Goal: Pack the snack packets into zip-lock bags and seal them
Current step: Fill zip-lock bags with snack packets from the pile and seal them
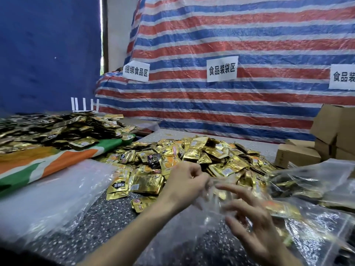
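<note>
packet heap [201, 156] ahead, cardboard boxes [326, 139] right

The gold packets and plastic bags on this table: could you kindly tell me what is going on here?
A person is bagging snack packets. The left hand pinches the top of a clear zip-lock bag while the right hand, fingers spread and blurred, touches it. Behind lies the heap of gold packets; filled bags sit to the right, a stack of empty bags to the left.
</note>
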The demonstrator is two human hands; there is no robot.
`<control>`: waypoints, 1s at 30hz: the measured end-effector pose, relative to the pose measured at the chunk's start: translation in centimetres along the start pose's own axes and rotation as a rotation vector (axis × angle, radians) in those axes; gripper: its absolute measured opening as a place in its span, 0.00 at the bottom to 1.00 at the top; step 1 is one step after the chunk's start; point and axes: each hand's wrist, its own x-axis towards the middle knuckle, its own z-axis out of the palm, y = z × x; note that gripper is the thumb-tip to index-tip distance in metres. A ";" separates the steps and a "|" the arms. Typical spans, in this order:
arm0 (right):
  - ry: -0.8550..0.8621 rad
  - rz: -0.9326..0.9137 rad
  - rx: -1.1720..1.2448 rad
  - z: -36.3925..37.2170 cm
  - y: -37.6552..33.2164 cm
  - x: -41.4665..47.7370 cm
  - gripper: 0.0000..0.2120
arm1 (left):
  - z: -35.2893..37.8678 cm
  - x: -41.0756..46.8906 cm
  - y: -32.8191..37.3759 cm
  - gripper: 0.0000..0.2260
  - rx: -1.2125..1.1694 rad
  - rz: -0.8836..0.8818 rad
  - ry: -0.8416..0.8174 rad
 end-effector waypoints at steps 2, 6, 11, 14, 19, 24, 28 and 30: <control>0.008 -0.008 -0.012 0.2 0.2 -0.1 0.08 | -1.3 0.9 -0.2 0.14 -0.024 0.004 0.114; 0.115 0.013 -0.020 0.5 0.5 -0.1 0.06 | -2.9 2.4 -1.7 0.15 -0.124 0.001 0.068; 0.159 -0.027 -0.041 0.2 0.4 0.2 0.06 | -3.1 4.9 -5.8 0.19 -0.175 -0.210 0.017; 0.204 -0.040 -0.056 0.2 0.3 0.4 0.06 | -2.9 6.7 -9.7 0.14 0.316 -0.247 0.220; 0.221 -0.044 -0.007 0.2 -0.1 0.4 0.03 | -2.2 9.5 -13.3 0.40 0.747 -0.261 0.151; 0.214 -0.033 0.004 0.4 0.1 0.2 0.05 | -0.7 10.4 -14.2 0.34 0.826 -0.260 0.104; 0.175 -0.023 0.020 0.6 0.1 0.3 0.07 | -0.3 10.2 -14.2 0.40 0.910 -0.246 0.072; 0.167 -0.029 0.020 0.5 -0.2 0.3 0.07 | -0.1 10.0 -13.8 0.43 0.942 -0.274 0.040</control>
